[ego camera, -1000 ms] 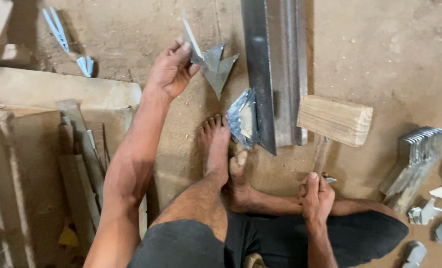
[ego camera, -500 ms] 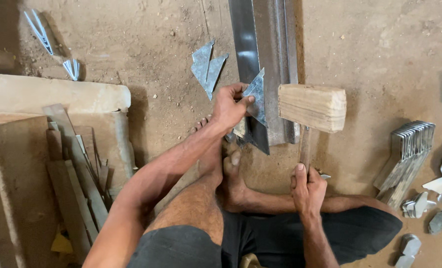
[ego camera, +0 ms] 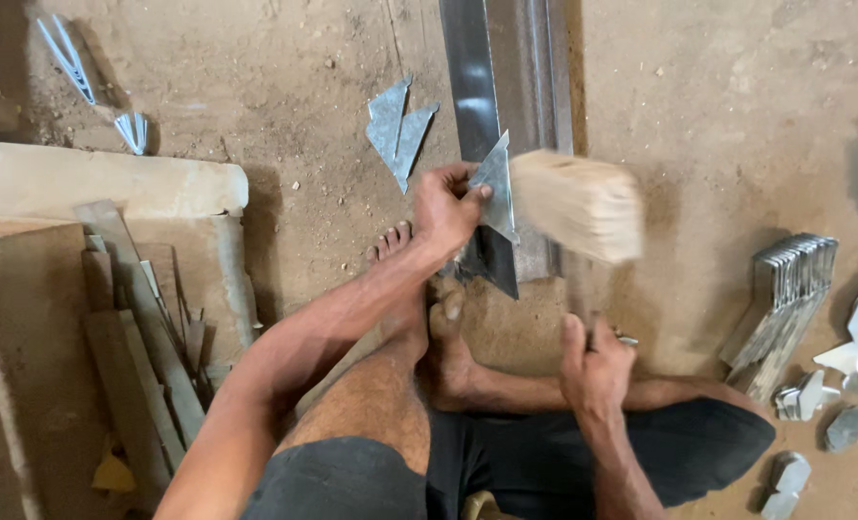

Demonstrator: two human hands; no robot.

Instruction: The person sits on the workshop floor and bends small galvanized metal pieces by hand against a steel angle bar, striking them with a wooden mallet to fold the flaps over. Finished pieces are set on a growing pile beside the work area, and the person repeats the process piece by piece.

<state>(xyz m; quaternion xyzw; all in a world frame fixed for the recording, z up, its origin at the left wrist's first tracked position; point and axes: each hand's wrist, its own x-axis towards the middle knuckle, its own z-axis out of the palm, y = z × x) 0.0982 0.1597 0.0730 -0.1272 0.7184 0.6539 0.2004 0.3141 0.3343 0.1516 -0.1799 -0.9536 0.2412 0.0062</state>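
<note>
My left hand [ego camera: 448, 207] pinches a triangular sheet-metal piece [ego camera: 498, 188], thumb and fingers closed on its left edge. The piece stands nearly on edge against the long steel rail [ego camera: 506, 106], its sharpest tip pointing up toward the far edge of the floor and its long axis running along the rail, away from me. My right hand [ego camera: 594, 371] is wrapped tight around the handle of a wooden mallet [ego camera: 578, 204]; the block-shaped head is blurred, just right of the triangle, with its long side lying crosswise to the rail. Whether it touches the metal I cannot tell.

I sit on a dusty earthen floor [ego camera: 717, 125], legs folded, my bare feet [ego camera: 429, 289] at the near end of the rail. Two more cut triangles [ego camera: 398, 125] lie flat just left of the rail, tips pointing toward me. By the right edge of the floor leans a stack of bent metal pieces [ego camera: 785, 299], with small loose offcuts [ego camera: 847, 404] beside it. At the left edge lie worn wooden planks [ego camera: 111, 193] and metal strips [ego camera: 150, 327], and thin folded slivers [ego camera: 68, 63] rest in the far left corner.
</note>
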